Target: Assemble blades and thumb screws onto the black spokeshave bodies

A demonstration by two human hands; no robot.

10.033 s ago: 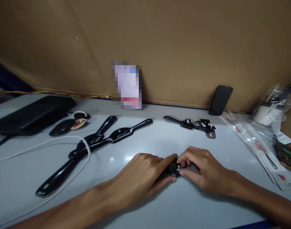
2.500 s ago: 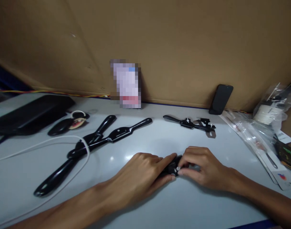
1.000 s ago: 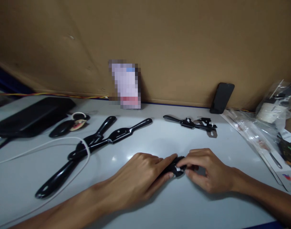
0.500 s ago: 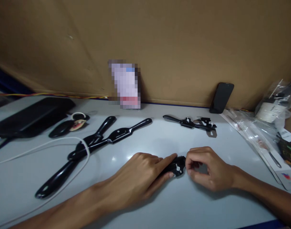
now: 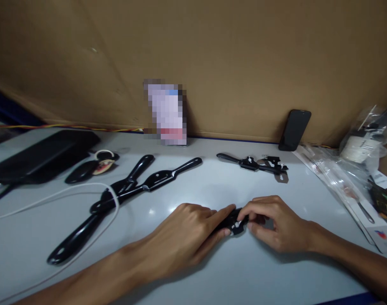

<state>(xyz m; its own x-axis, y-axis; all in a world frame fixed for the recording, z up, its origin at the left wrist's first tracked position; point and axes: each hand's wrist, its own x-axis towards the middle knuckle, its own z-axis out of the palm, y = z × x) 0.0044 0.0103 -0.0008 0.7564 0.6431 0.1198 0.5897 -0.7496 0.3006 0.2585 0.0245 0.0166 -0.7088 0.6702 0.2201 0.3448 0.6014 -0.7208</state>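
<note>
My left hand [image 5: 193, 231] is closed over one handle of a black spokeshave [image 5: 233, 218] low in the middle of the table. Its index finger and thumb lie along either side of the tool's body. From the right, my right hand [image 5: 276, 224] curls around the spokeshave's other end. The right index fingertip rests on the silver screw in the body, and the thumb is at the body's right edge. Most of both handles is hidden under my hands. Farther back lies another spokeshave [image 5: 249, 164], with loose black and metal parts [image 5: 272, 161] at its right end.
Larger black spokeshave bodies [image 5: 160, 180] lie crossed on the left, a white cable [image 5: 114, 192] looped over them. Behind stand a black phone [image 5: 295, 130] and a blurred-out upright item [image 5: 170, 112]. Plastic-sleeved packages [image 5: 349, 195] lie right; a black case [image 5: 41, 156] sits far left.
My right index finger has moved left from the spokeshave's right edge onto its silver screw. My left hand and the other things have stayed in place.
</note>
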